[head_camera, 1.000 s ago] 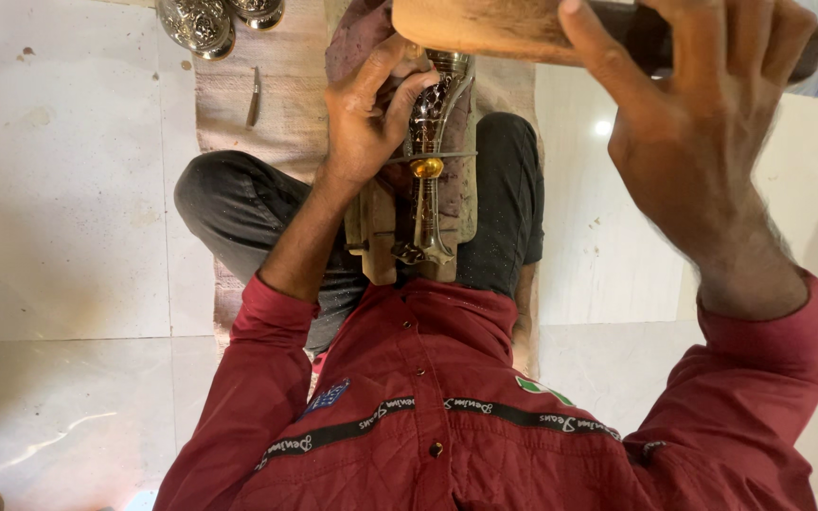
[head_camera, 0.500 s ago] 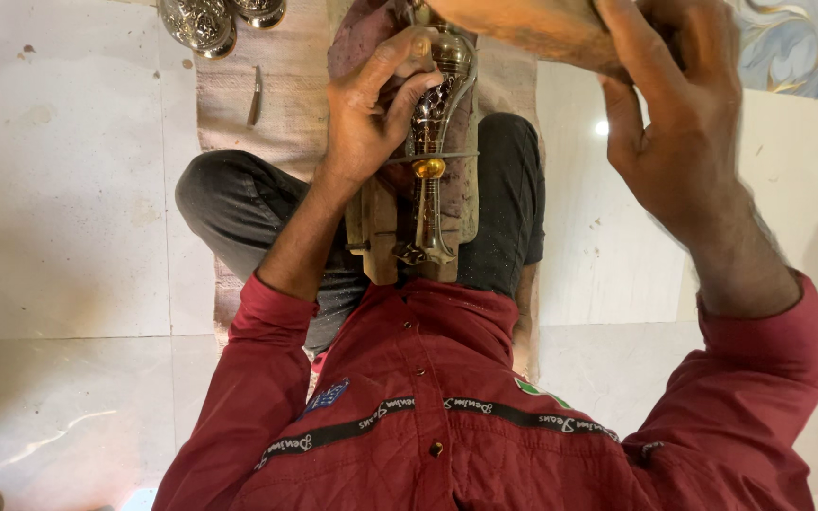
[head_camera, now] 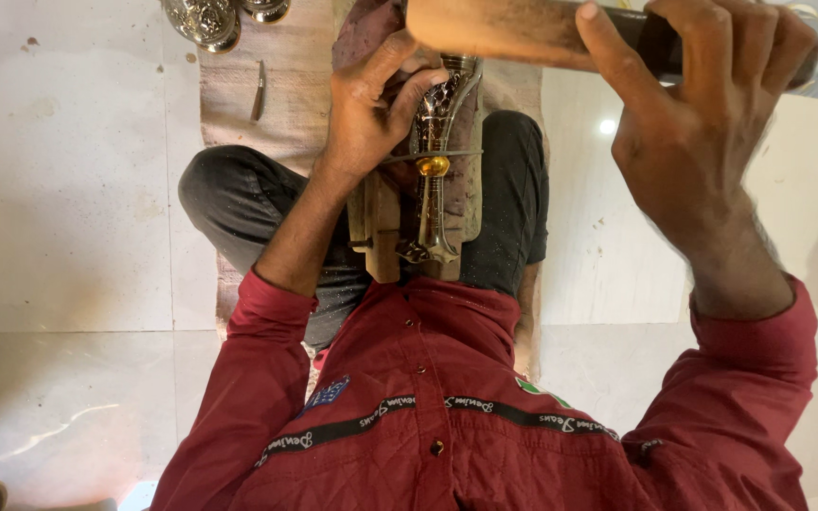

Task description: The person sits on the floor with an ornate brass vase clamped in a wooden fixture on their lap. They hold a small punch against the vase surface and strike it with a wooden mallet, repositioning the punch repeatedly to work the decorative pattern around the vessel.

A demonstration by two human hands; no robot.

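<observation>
Nearest the camera, the right hand (head_camera: 702,123) is raised with its fingers wrapped tight round the dark handle of a wooden mallet (head_camera: 513,30), whose pale head hangs right above the work. Below it, the left hand (head_camera: 366,118) has thumb and fingers pinched round the top of an engraved metal stem (head_camera: 433,161), which lies lengthwise on a wooden block (head_camera: 376,222) propped across the lap. I cannot tell whether those fingers also hold a small punch. The risk I see is the mallet landing on the left knuckles, which sit just beside the striking spot. A glancing blow could also roll the stem off the block. Farther off, a slim tool (head_camera: 257,90) and ornate metal pieces (head_camera: 203,19) lie on a cloth (head_camera: 281,66).
</observation>
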